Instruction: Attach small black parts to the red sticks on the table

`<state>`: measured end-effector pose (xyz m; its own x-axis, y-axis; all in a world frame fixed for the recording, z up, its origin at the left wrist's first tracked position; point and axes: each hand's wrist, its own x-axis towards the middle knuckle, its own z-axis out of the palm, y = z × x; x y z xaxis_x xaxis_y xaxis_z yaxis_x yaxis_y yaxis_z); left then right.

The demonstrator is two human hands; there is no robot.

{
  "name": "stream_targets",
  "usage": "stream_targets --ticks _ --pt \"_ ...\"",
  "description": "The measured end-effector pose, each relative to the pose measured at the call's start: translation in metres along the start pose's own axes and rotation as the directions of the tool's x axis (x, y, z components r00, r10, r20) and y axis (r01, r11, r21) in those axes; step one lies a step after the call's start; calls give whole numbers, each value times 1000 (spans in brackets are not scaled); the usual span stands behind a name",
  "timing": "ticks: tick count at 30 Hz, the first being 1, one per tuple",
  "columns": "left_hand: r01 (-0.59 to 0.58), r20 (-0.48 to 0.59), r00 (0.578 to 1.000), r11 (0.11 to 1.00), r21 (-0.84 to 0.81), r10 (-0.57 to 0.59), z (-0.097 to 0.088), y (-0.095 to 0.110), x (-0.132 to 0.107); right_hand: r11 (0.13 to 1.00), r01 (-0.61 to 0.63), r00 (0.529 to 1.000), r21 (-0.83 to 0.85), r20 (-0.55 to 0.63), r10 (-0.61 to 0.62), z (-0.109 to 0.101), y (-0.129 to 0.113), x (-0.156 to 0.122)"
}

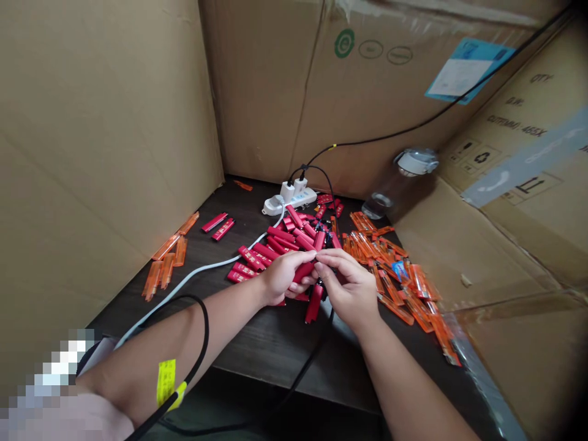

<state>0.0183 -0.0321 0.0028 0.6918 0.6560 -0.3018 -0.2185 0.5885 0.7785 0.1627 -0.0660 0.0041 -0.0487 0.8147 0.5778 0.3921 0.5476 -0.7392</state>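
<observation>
Red casings (280,239) under left hand (289,275), right hand (346,288), orange casings (390,269) beside, power strip (289,199) behind

Left hand (287,277) meets right hand (348,289) (fingers (328,260) curled).

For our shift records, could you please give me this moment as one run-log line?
left hand: grips red oblong piece | right hand: fingers at its end | nearby: red pieces, orange pieces, power strip

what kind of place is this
Probably a makeshift work corner in a small workshop or packing room: a dark table boxed in by cardboard cartons, with loose red plastic parts, orange plastic parts and a power strip.
</observation>
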Motion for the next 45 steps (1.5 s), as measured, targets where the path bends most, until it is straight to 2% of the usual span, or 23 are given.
stream_targets --ticks 3,7,11,13,14,16,18,20,23,26,27,31,35,41,45 --pt "-33 27 999 999 11 32 -3 3 -2 987 -93 996 135 14 92 0 1 0" --pt "-84 51 995 996 27 82 -5 6 -2 915 -270 963 300 70 261 1 0 -2" --pt "-194 -52 977 965 175 205 -3 6 0 882 -337 936 329 17 351 2 3 -1" --pt "-287 -111 932 889 356 346 -4 7 -1 879 -356 922 316 -36 386 1 7 1" --pt "-328 -132 891 817 475 434 -6 8 -1 874 -371 913 313 -53 406 1 10 2" --pt "-336 -152 774 603 723 614 -12 12 -3 863 -402 896 307 -61 439 0 14 4" --pt "-209 -175 651 396 894 739 -21 18 -5 860 -420 890 291 -50 452 0 17 5" --pt "7 -246 582 298 955 775 -33 28 -7 866 -424 892 265 -40 449 -1 18 7" --pt "385 -421 520 237 892 743 -51 45 -9 882 -421 901 212 -12 433 -1 17 7" --pt "623 -547 491 165 764 678 -69 61 -11 902 -404 914 150 22 406 -1 16 8" --pt "676 -585 498 137 724 640 -74 64 -12 910 -396 918 125 30 396 -1 15 8" --pt "729 -643 519 102 677 563 -91 68 -14 937 -349 936 21 47 348 -2 15 8" --pt "771 -676 502 75 633 539 -102 66 -13 950 -308 949 -45 60 311 -3 18 7" --pt "816 -691 462 39 577 557 -106 66 -13 953 -255 954 -163 118 275 -3 22 6" --pt "822 -689 457 28 568 563 -104 66 -14 949 -244 945 -199 172 279 -4 22 5"
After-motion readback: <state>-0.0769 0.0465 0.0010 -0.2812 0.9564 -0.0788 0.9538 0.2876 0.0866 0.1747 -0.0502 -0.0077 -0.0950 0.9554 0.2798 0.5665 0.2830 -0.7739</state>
